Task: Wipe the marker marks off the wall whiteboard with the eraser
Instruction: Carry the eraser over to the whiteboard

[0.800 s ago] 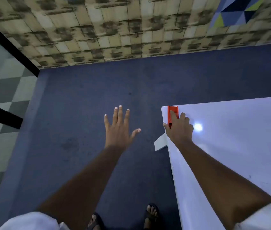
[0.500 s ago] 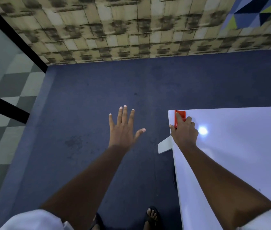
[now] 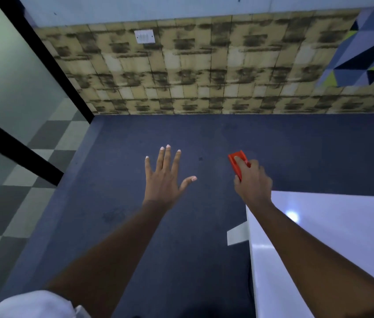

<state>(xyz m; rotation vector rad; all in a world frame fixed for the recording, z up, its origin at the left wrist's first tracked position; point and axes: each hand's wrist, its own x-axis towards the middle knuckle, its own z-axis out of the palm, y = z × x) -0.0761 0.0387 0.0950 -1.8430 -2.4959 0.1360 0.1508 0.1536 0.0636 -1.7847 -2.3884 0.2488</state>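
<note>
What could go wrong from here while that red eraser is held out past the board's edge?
1. The right hand pinches the red eraser by one end only, over the carpet; it might slip and drop.
2. Coming back, the eraser could catch on the whiteboard corner instead of landing flat.
3. Glare on the board may hide faint marks, so some could be missed.
</note>
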